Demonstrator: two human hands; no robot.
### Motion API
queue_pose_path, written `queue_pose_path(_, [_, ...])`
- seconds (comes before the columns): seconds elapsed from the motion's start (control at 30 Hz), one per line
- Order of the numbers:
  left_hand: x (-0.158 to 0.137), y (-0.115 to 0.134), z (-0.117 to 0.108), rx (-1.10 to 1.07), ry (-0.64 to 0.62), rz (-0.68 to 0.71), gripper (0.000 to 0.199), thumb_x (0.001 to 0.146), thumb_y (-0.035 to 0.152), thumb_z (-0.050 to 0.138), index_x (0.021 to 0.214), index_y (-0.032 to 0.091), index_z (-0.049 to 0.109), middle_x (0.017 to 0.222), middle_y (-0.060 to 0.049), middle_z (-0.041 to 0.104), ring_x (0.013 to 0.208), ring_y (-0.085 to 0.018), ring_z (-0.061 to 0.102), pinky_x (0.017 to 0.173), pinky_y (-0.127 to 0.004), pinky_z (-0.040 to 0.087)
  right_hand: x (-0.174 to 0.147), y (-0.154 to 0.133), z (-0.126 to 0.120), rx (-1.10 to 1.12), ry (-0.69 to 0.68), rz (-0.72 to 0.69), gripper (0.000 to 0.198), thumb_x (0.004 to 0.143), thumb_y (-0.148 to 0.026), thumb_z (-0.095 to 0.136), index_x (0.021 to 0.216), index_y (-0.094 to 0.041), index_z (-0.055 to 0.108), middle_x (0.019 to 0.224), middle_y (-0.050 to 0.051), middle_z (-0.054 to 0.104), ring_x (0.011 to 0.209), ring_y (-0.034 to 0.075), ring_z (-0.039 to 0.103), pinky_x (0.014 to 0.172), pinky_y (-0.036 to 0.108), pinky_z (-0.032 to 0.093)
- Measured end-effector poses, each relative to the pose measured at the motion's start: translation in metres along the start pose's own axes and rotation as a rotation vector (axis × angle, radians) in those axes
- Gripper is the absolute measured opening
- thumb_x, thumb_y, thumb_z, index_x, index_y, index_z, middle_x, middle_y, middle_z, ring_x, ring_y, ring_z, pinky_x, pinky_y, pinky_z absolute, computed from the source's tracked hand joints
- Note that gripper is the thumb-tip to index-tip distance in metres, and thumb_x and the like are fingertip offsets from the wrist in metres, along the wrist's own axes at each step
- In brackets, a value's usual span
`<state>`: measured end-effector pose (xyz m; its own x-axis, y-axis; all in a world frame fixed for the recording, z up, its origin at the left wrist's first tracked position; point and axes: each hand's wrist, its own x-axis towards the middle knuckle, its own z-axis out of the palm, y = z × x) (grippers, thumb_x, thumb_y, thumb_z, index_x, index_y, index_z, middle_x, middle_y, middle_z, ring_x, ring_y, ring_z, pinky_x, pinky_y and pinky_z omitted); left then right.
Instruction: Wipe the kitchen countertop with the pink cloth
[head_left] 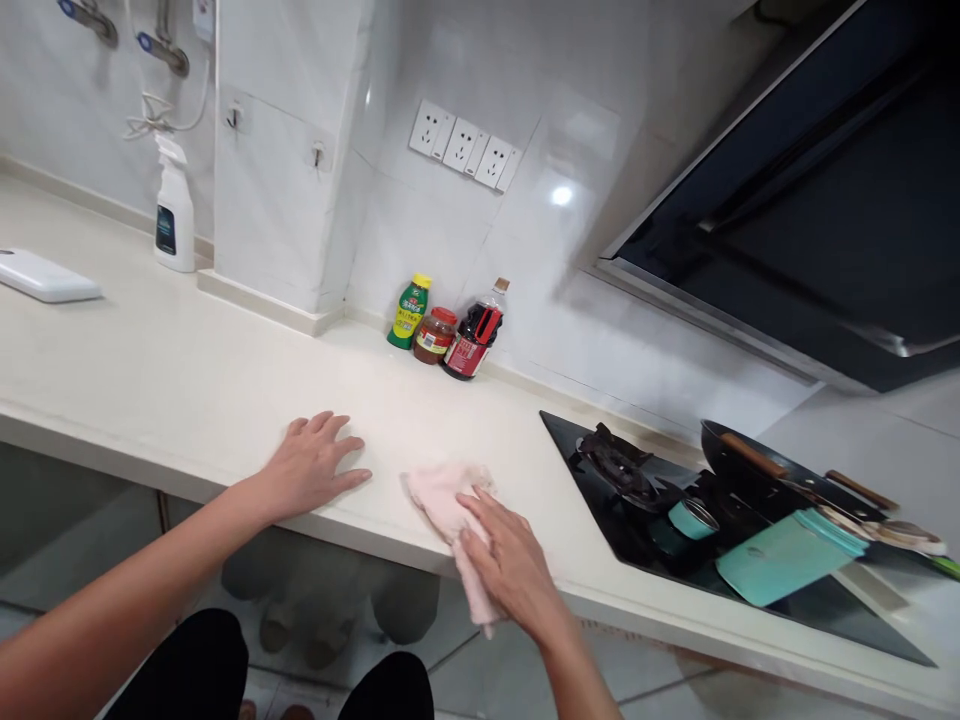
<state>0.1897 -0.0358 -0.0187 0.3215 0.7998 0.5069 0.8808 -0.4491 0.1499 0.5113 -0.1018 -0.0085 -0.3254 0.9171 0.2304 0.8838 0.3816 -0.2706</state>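
Cloth [439, 492] pressed under R hand [508, 555], fingers part-bent; whether gripped can't be told. Cloth spread ahead & to L of R hand, long axis front-to-back, tail hung over surface [247, 365] edge. L hand [316, 466] farther off, fingers spread, rested on surface.

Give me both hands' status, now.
Left hand: open above or on the white countertop, holding nothing visible.
Right hand: closed loosely on a pink cloth, part of which lies on the countertop.
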Motion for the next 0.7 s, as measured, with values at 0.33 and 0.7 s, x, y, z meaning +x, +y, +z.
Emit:
queue_pose_path(0.33, [-0.012,0.0,-0.003,-0.037,0.002,0.112,0.045,0.1,0.06,0.05,0.126,0.029,0.07,0.142,-0.014,0.061,0.137,-0.038,0.05,0.106,-0.056,0.045,-0.098,0.178,-0.033,-0.66,-0.193,0.258,0.053,0.085,-0.037,0.046,0.134,-0.038,0.067,0.161,0.004,0.041,0.138,0.041,0.051,0.1,0.063,0.049])
queue_pose_path(0.7, [-0.02,-0.008,0.001,-0.077,-0.041,0.167,0.043,0.096,0.061,0.058,0.132,0.04,0.066,0.145,-0.004,0.062,0.138,-0.033,0.052,0.107,-0.052,0.049,-0.013,0.19,-0.017,-0.395,-0.002,0.349,0.077,0.094,-0.065,0.026,0.153,-0.023,0.047,0.159,0.01,0.044,0.145,0.031,0.044,0.119,0.054,0.037])
